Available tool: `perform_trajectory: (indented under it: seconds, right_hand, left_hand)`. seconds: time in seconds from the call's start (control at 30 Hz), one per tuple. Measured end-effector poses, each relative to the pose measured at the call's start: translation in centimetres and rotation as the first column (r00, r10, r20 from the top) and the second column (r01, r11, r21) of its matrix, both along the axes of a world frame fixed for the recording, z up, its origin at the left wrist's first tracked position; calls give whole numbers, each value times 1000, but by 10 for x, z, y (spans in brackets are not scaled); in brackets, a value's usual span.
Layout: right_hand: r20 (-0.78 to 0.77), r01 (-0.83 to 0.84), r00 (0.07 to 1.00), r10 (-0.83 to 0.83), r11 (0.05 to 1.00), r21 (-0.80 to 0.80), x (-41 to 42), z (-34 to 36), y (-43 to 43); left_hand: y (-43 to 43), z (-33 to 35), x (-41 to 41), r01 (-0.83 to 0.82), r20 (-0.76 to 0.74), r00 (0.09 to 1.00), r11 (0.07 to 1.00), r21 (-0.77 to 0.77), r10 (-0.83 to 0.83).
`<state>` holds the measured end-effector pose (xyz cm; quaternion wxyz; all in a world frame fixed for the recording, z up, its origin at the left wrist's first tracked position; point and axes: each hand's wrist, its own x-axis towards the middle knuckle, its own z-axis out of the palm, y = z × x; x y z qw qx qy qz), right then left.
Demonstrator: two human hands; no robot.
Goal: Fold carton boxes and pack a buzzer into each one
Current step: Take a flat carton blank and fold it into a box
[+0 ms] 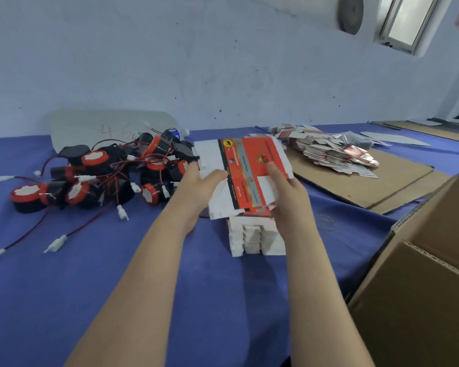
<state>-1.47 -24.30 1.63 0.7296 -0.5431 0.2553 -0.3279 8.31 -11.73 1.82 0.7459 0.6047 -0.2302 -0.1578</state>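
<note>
Barely begun, judging by the blue table (pixel 117 287): nothing folded, nothing packed. Big brown box (pixel 421 287) at right, inside hidden (contents unknowable). Heap of loose buzzers (pixel 96 178) at left. Bundle of flat cartons (pixel 252 168) gripped by left hand (pixel 199 186) and right hand (pixel 289 200), fingers curled round its edges, over a white stack (pixel 255 239).

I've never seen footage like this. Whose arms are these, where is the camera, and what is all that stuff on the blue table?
No machine here: a person wears a camera on the head, looking down at their own arms. The left hand and right hand both grip a flat red-and-white carton, not yet folded, above a white stack of more. Left lies a pile of buzzers with wires; right, a loose carton heap on a cardboard sheet and a big brown box.
</note>
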Motion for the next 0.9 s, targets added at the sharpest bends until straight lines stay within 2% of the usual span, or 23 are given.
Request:
perform_trajectory:
  seconds: [0.07, 0.13, 0.2, 0.27, 0.33, 0.43, 0.5, 0.77, 0.9]
  right_hand:
    - [-52, 13, 999, -14, 1000, -24, 2, -6, 4]
    - [-114, 104, 987, -113, 991, -82, 3, -11, 6]
    - [-215, 190, 947, -238, 956, -221, 1, -15, 4]
    - [-308, 210, 890, -337, 901, -380, -1, -21, 0]
    - [-426, 150, 801, -421, 829, -538, -3, -25, -3]
    - [-614, -52, 594, -520, 737, -674, -3, -29, -6]
    - [-659, -120, 547, -516, 731, -672, -2, -32, -6]
    - [-673, -170, 532, -514, 714, -679, 1, -32, -4]
    - [-660, -166, 543, -519, 705, -690, 2, -28, -1]
  left_hand:
    - [-9, -5, -4, -67, -7, 998, 998, 15, 67]
    - [-17, -12, -9, -132, 1, 991, 991, 35, 132]
    - [-22, -21, -10, -198, 53, 980, 971, 131, 192]
    - [-26, -31, -8, -262, 171, 960, 920, 290, 220]
    - [-30, -41, -8, -319, 293, 935, 830, 457, 198]
    - [-33, -54, -8, -354, 341, 924, 730, 585, 174]
    - [-33, -60, -7, -370, 335, 921, 717, 591, 200]
    - [-23, -46, 0, -458, 450, 868, 686, 566, 210]
    - [-15, -44, 0, -554, 544, 796, 682, 478, 264]
